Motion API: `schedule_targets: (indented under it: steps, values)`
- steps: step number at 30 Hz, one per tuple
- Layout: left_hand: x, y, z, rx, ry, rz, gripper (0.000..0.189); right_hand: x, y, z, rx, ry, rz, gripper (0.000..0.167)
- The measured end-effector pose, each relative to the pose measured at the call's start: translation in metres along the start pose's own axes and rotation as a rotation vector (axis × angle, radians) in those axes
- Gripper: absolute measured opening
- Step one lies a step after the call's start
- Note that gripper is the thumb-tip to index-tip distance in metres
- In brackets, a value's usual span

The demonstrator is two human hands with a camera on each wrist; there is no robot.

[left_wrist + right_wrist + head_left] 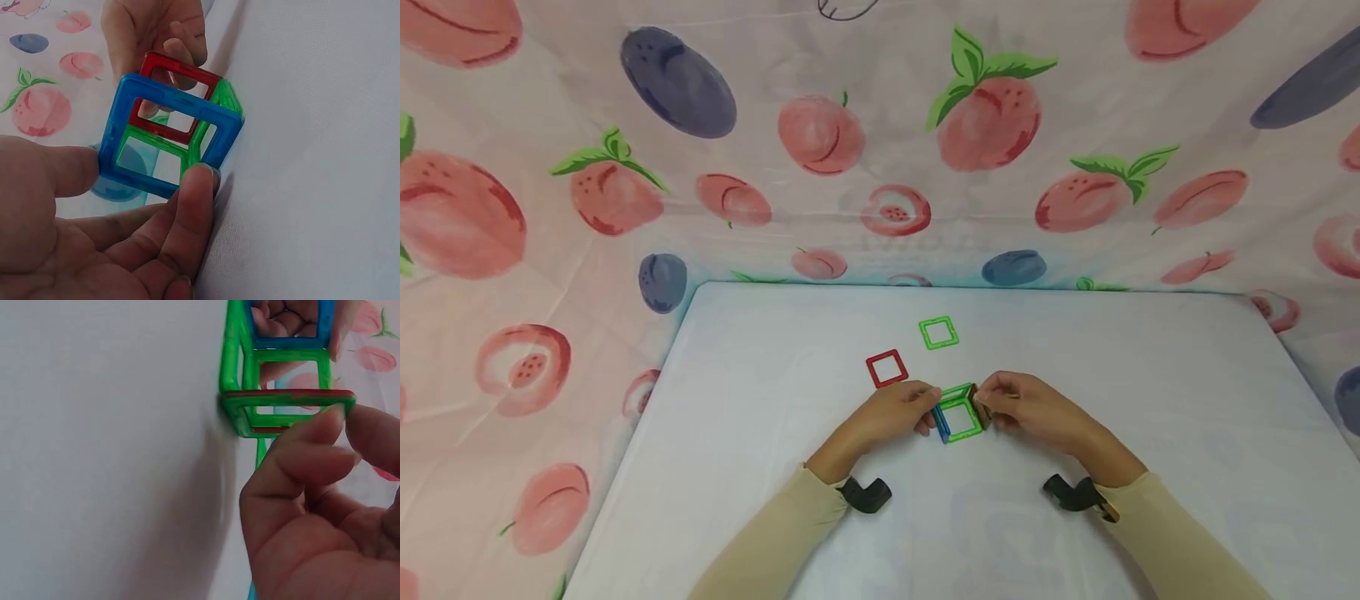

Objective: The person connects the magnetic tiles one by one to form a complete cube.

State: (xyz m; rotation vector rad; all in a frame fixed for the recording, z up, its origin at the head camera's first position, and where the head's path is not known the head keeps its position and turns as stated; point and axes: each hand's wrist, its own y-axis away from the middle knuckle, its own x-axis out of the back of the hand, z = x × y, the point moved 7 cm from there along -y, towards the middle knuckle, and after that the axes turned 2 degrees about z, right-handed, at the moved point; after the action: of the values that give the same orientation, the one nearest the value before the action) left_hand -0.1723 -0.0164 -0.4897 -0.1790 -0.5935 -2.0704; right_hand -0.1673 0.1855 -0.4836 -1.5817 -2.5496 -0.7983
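Observation:
Several square frame-shaped magnetic tiles stand joined as a small box between the hands. My left hand holds the blue magnetic tile on the box's left side, thumb on one edge and fingertips on another. Green tiles form the bottom and the back. The right side has a red tile; in the right wrist view a green tile edge lies right against the red one. My right hand pinches this right side at its edge between thumb and fingers.
A loose red square tile lies on the white table just beyond my left hand. Farther back is a loose green square tile. Fruit-printed cloth hangs behind the table and along its left side.

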Motion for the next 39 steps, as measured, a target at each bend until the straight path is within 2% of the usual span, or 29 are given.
schedule_targets:
  steps: [5,8,12,26,39]
  values:
    - [0.001,0.000,0.000,0.013,-0.003,-0.013,0.039,0.010,0.005,-0.002,-0.043,0.160,0.109,0.044]
    - [0.001,0.001,0.000,0.019,-0.007,-0.018,0.038,0.006,0.007,-0.001,-0.070,0.250,0.104,0.049]
    - [0.001,0.001,-0.002,0.028,-0.004,-0.018,0.038,-0.002,0.012,-0.002,-0.080,0.306,0.078,0.044]
    - [0.001,0.002,-0.003,0.015,-0.026,0.001,0.038,-0.009,0.013,-0.002,-0.015,0.217,0.014,0.036]
    - [0.001,0.000,-0.003,0.012,-0.041,0.019,0.037,-0.008,0.014,0.001,-0.007,0.207,0.026,0.036]
